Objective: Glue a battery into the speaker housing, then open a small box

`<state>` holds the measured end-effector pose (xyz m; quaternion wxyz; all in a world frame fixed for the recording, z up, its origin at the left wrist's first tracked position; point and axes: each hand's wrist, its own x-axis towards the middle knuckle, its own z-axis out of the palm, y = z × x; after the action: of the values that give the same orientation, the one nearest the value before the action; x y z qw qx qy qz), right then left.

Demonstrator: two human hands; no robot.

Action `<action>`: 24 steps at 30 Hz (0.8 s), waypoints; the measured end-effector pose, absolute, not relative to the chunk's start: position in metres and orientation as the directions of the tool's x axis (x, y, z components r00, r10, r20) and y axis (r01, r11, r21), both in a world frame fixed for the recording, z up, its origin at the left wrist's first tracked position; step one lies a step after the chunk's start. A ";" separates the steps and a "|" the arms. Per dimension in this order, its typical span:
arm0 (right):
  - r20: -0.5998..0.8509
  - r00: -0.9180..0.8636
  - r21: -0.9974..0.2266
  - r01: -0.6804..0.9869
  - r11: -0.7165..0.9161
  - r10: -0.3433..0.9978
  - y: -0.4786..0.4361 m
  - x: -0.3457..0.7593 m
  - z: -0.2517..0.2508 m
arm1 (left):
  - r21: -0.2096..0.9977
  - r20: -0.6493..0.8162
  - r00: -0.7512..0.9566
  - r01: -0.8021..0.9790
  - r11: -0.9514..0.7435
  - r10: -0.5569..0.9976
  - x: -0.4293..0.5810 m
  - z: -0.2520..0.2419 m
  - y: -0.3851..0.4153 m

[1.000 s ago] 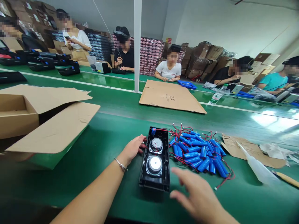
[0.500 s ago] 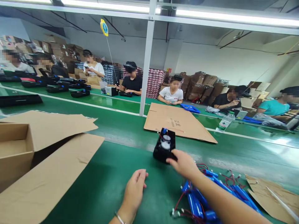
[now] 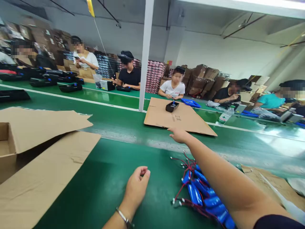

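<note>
A black speaker housing (image 3: pixel 172 106) with round drivers lies far out on a flat cardboard sheet (image 3: pixel 188 122), beyond my reach. My right hand (image 3: pixel 178 135) is stretched forward over the green table toward that sheet, fingers extended and holding nothing. My left hand (image 3: pixel 137 186) rests on the table near me with its fingers loosely curled and nothing in them; a bracelet circles the wrist. A heap of blue cylindrical battery cells (image 3: pixel 201 194) with red wires lies under my right forearm.
An open cardboard box (image 3: pixel 28 149) with spread flaps fills the left. A white post (image 3: pixel 144 63) rises behind the sheet. Several seated people work along the far side of the green table (image 3: pixel 114 127). A water bottle (image 3: pixel 222 117) and torn cardboard (image 3: pixel 267 181) lie to the right.
The speaker housing left my right hand and slid away onto the cardboard sheet. My right hand now reaches out empty. My left hand's fingers have curled in.
</note>
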<state>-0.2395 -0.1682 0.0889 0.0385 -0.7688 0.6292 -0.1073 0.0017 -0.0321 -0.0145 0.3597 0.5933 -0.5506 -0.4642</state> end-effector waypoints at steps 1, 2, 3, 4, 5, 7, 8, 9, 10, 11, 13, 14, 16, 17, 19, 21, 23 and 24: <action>0.108 0.199 -0.210 -0.953 -0.218 -0.974 -0.151 -0.248 0.092 | 0.938 -0.148 -0.041 -0.321 -0.128 -0.988 0.001 -0.014 -0.032; 0.099 0.220 -0.225 -0.945 -0.238 -0.970 -0.132 -0.256 0.093 | 0.938 -0.145 -0.046 -0.323 -0.123 -0.988 0.001 -0.014 -0.032; 0.085 0.250 -0.235 -0.936 -0.263 -0.965 -0.113 -0.261 0.092 | 0.937 -0.145 -0.052 -0.328 -0.120 -0.988 0.000 -0.014 -0.032; 0.070 0.281 -0.240 -0.927 -0.290 -0.957 -0.094 -0.265 0.088 | 0.935 -0.146 -0.056 -0.335 -0.119 -0.988 0.000 -0.013 -0.032; 0.056 0.308 -0.237 -0.920 -0.312 -0.950 -0.074 -0.266 0.083 | 0.932 -0.145 -0.059 -0.342 -0.116 -0.988 0.000 -0.013 -0.032; 0.042 0.335 -0.216 -0.917 -0.336 -0.941 -0.041 -0.266 0.066 | 0.924 -0.133 -0.068 -0.369 -0.099 -0.989 0.000 -0.012 -0.032; 0.050 0.325 -0.204 -0.922 -0.328 -0.944 -0.027 -0.266 0.056 | 0.918 -0.126 -0.076 -0.386 -0.087 -0.989 0.001 -0.011 -0.032; 0.067 0.299 -0.192 -0.932 -0.306 -0.952 -0.015 -0.266 0.048 | 0.913 -0.125 -0.086 -0.399 -0.081 -0.988 0.001 -0.009 -0.032; 0.101 0.251 -0.182 -0.947 -0.266 -0.963 -0.006 -0.267 0.040 | 0.911 -0.131 -0.091 -0.404 -0.084 -0.987 0.001 -0.007 -0.031; 0.149 0.182 -0.176 -0.962 -0.207 -0.972 0.002 -0.269 0.034 | 0.911 -0.145 -0.094 -0.401 -0.095 -0.985 0.002 -0.005 -0.030; 0.257 0.019 -0.177 -0.982 -0.066 -0.966 0.014 -0.275 0.025 | 0.917 -0.175 -0.099 -0.380 -0.126 -0.980 0.003 -0.001 -0.028; 0.299 -0.050 -0.183 -0.983 -0.006 -0.953 0.019 -0.280 0.022 | 0.920 -0.182 -0.104 -0.369 -0.132 -0.978 0.003 0.001 -0.026; 0.319 -0.120 -0.187 -0.980 0.062 -0.940 0.025 -0.289 0.016 | 0.924 -0.172 -0.117 -0.364 -0.119 -0.978 0.003 0.004 -0.023; 0.307 -0.125 -0.184 -0.980 0.070 -0.944 0.026 -0.293 0.012 | 0.923 -0.161 -0.124 -0.370 -0.105 -0.979 0.003 0.005 -0.022; 0.281 -0.115 -0.178 -0.982 0.066 -0.953 0.026 -0.299 0.002 | 0.918 -0.138 -0.126 -0.389 -0.079 -0.982 0.002 0.005 -0.019; 0.289 -0.122 -0.186 -0.980 0.069 -0.949 0.024 -0.303 -0.008 | 0.906 -0.106 -0.140 -0.422 -0.037 -0.984 0.001 0.003 -0.017; 0.325 -0.143 -0.209 -0.975 0.077 -0.935 0.022 -0.304 -0.015 | 0.889 -0.070 -0.171 -0.459 0.016 -0.983 0.001 0.001 -0.015; 0.353 -0.162 -0.224 -0.971 0.085 -0.922 0.021 -0.305 -0.017 | 0.879 -0.056 -0.183 -0.475 0.038 -0.982 0.002 -0.001 -0.015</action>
<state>-0.3046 0.0214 -0.0170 -0.0601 -0.6446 0.7340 -0.2054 0.0016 -0.0152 -0.0007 0.3089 0.5596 -0.6509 -0.4096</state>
